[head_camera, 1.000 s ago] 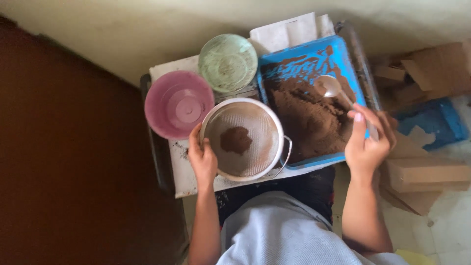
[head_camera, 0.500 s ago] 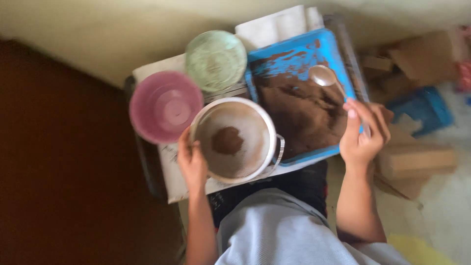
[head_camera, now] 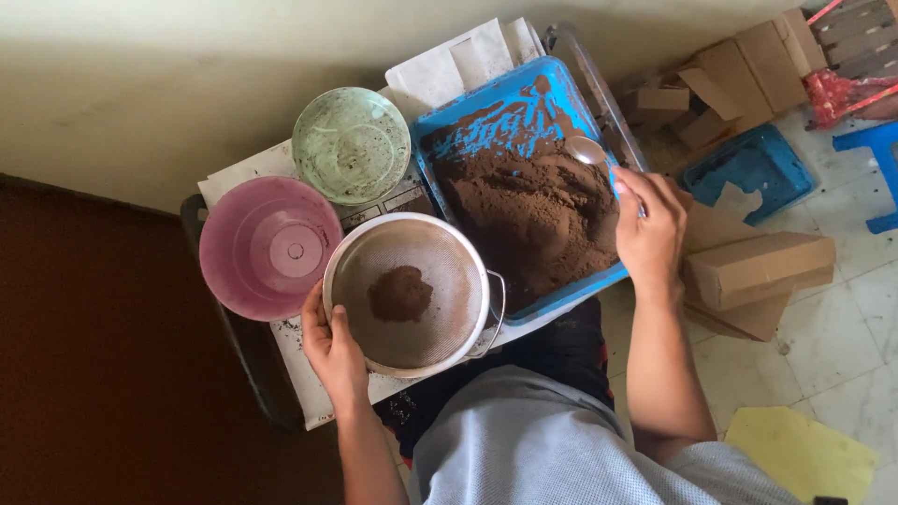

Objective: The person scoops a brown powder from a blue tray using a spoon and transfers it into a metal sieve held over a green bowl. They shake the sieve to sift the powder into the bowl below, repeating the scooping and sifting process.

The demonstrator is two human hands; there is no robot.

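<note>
Pale cream wall runs along the 12 o'clock edge, with a tiled floor and brown cardboard boxes (head_camera: 758,266) at 3 o'clock. Work surface: a small paper-covered stand (head_camera: 281,360) at centre.

Left hand (head_camera: 332,351) is closed on the 8 o'clock rim of the round metal sieve with fine mesh (head_camera: 407,295), which holds a small mound of brown powder at its middle.

Right hand (head_camera: 650,234) is closed around the handle of the silver metal spoon (head_camera: 587,150); the bowl points toward 11 o'clock, so the long axis runs 5 to 11 o'clock.

Spoon bowl lies at the 2 o'clock margin of the brown powder heap (head_camera: 533,210) in the blue rectangular plastic tray (head_camera: 486,108). Sieve lies at 8 o'clock from the spoon, just beside the tray
</note>
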